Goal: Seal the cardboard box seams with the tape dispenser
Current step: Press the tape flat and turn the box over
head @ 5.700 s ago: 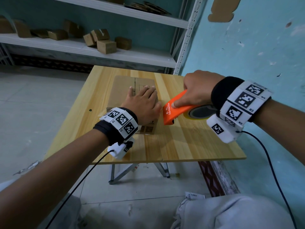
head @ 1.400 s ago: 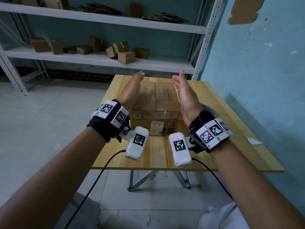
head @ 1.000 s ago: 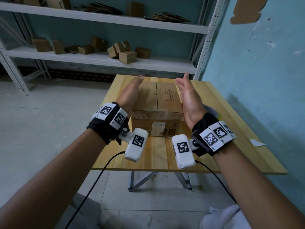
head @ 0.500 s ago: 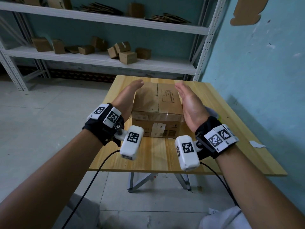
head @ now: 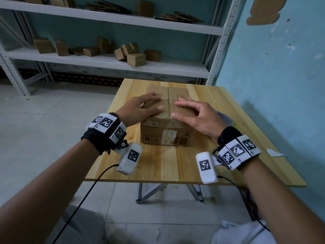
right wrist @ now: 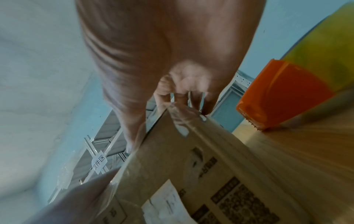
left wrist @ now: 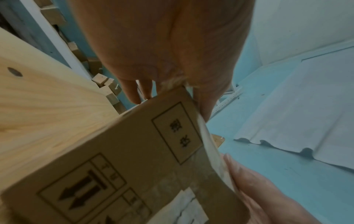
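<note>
A brown cardboard box stands in the middle of the wooden table; its top centre seam runs away from me. My left hand lies on the left top flap with straight fingers. My right hand rests its spread fingertips on the right flap. Neither hand holds anything. The wrist views show each palm, the left hand and the right hand, over the box's top edge. The orange tape dispenser with its yellow roll lies on the table right of the box, mostly hidden behind my right hand in the head view.
A white metal shelf unit with several small cardboard boxes stands behind the table. A blue wall runs close along the table's right side. A white paper scrap lies near the table's right edge.
Both hands came down from upright beside the box onto its top flaps. Several seconds ago my right hand gripped the dispenser; now it lies on the table.
</note>
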Available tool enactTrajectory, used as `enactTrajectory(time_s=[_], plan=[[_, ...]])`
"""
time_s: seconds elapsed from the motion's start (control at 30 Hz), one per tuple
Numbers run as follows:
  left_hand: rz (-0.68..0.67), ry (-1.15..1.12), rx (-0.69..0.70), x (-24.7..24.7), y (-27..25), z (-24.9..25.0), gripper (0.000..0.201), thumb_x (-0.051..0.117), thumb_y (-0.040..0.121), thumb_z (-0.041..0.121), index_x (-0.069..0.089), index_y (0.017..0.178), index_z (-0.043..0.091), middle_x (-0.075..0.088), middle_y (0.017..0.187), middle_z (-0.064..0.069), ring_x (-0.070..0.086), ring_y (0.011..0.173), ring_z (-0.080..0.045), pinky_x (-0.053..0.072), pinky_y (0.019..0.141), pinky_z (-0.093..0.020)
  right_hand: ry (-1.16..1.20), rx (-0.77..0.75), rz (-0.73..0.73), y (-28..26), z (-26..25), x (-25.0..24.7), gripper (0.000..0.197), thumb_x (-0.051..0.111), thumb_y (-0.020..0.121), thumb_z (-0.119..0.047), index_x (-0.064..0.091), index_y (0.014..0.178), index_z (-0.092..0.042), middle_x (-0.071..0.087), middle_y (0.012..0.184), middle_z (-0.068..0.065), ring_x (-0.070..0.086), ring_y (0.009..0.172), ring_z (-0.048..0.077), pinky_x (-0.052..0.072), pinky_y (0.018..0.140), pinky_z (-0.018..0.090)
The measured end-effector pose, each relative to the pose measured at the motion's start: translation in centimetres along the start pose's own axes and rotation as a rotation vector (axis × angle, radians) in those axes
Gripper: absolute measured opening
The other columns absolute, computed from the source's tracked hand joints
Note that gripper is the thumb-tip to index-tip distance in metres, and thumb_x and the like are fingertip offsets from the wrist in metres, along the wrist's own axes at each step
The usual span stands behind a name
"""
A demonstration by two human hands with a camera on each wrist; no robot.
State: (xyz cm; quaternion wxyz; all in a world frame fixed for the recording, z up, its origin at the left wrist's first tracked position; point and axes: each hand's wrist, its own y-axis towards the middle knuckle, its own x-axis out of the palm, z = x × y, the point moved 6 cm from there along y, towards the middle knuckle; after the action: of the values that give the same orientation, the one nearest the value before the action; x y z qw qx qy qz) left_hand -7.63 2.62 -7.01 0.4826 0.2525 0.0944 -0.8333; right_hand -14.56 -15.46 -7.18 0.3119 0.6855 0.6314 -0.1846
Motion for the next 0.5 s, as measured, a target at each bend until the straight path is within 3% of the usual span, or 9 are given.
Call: enactTrajectory(time_s=[0.2, 0.4, 0.5], plan=[[0.026, 0.007, 0.016, 0.11, 0.17, -0.09, 0.045, 0.065, 0.087, 0.035, 0.055, 0.131, 0.031, 0.030, 0.151, 0.018, 0.035, 0.126, -0.006, 0.038, 0.084, -0.019, 0.031, -0.001, 0.046, 0.34, 0.29, -0.01, 0.048, 0.074, 0.084, -0.041, 0.064, 0.128, -0.026, 0.046, 0.151, -0.007, 0.022, 0.147, 0.008, 0.017, 0.121, 0.040], [0.036, -0.019, 0.021, 0.20, 0.37, -0.44, 0.045, 0.066, 0.086, 0.034, 0.056, 0.130, 0.029, 0.032, 0.150, 0.018, 0.034, 0.121, -0.003, 0.037, 0.083, -0.019, 0.056, -0.018, 0.065, 0.73, 0.53, 0.01, 0.040, 0.074, 0.085, -0.033, 0.068, 0.123, -0.023, 0.051, 0.147, -0.003, 0.034, 0.141, 0.007, 0.026, 0.115, 0.028], [0.038, -0.020, 0.029, 0.16, 0.52, -0.54, 0.044, 0.065, 0.087, 0.033, 0.056, 0.129, 0.029, 0.033, 0.149, 0.018, 0.034, 0.122, -0.003, 0.037, 0.088, -0.022, 0.055, -0.032, 0.095, 0.86, 0.62, -0.04, 0.035, 0.074, 0.087, -0.031, 0.070, 0.120, -0.023, 0.055, 0.143, -0.002, 0.040, 0.138, 0.007, 0.029, 0.116, 0.029]])
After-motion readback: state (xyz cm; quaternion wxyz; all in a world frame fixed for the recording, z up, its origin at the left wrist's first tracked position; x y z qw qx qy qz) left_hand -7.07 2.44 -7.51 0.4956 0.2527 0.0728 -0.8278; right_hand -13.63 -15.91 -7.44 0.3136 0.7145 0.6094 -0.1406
